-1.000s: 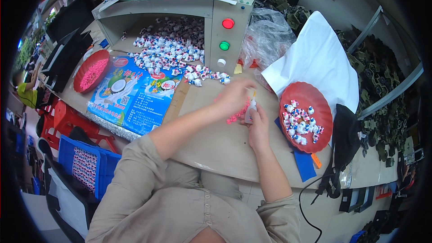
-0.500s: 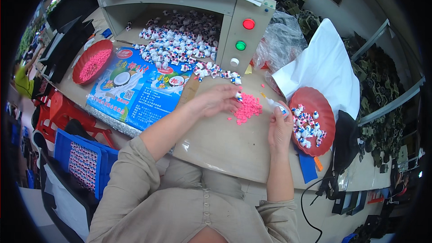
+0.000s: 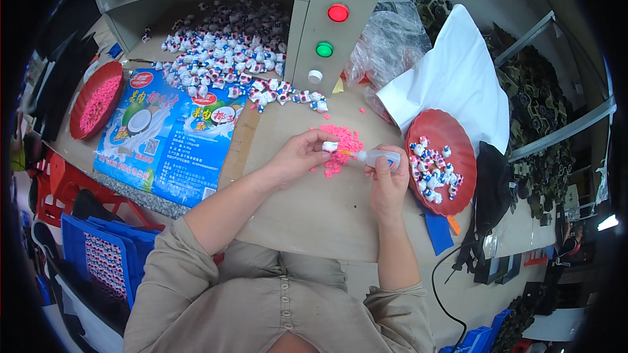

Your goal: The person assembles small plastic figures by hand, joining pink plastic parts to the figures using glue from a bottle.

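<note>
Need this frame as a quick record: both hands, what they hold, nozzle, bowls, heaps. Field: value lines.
left hand: holds small white figurine
right hand: holds small squeeze bottle
nozzle: points left, at figurine; contact unclear
pink pieces: loose pile on table, beyond the hands
right bowl: red, holds figurines
left bowl: red, holds pink pieces
figurine heap: inside grey box and spilling out front
</note>
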